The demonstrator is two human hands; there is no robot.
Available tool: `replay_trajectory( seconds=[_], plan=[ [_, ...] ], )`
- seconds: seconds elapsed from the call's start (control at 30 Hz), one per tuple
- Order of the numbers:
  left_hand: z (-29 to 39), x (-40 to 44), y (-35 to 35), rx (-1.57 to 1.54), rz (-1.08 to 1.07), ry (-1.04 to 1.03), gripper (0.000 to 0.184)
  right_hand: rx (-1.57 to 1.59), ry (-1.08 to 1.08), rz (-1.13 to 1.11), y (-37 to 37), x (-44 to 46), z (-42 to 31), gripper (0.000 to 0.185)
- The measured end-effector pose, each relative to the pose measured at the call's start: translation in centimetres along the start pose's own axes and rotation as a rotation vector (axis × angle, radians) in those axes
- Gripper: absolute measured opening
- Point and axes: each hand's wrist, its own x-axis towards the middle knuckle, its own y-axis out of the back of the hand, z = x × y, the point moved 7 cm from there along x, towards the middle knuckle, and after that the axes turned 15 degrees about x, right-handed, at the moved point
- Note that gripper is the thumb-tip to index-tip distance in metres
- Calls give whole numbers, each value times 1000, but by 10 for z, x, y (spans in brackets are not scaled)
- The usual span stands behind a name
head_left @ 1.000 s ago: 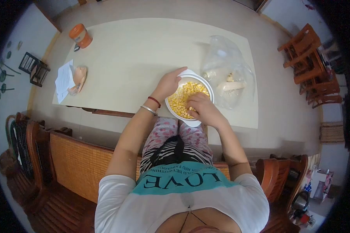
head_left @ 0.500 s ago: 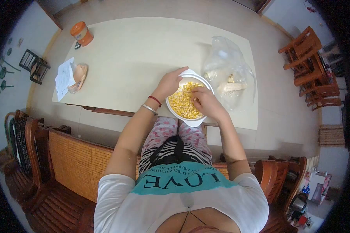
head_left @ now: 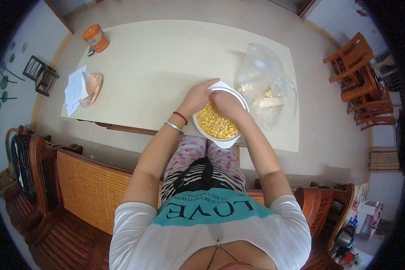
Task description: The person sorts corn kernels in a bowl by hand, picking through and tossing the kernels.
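One round white two-handled bowl [head_left: 225, 143] of loose yellow kernels [head_left: 214, 124]: left hand [head_left: 197, 98] clasps its rim; right hand [head_left: 227, 105], newly shifted far side, uncovers nearer kernels, its finger closure undeterminable.

An orange container [head_left: 96, 39] stands beyond white papers [head_left: 76, 88] (wooden chairs [head_left: 354, 93] well apart).

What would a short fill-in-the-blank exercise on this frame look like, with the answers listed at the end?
1. The white bowl holds loose yellow ____ kernels.
2. A red band and a silver bangle are worn above the person's ____ hand.
3. On the table, the clear plastic bag lies toward the person's ____ side.
4. The container near the table's far left corner is mainly ____ in colour.

Missing words: corn; left; right; orange.
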Motion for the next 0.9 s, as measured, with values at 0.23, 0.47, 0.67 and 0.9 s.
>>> replay_trajectory(
  seconds=[0.23,0.47,0.67,0.9],
  plan=[
    [5,-1,4,11,-10,73,43,141,77,-345,-38,10,-12,25],
    [3,-1,3,-6,-1,28,43,213,31,-601,-48,5,-14,36],
    [5,-1,4,8,13,27,43,429,1,-617,-20,-4,-20,36],
    [5,-1,5,8,-13,50,43,499,-31,-643,-15,-13,-14,32]
  ],
)
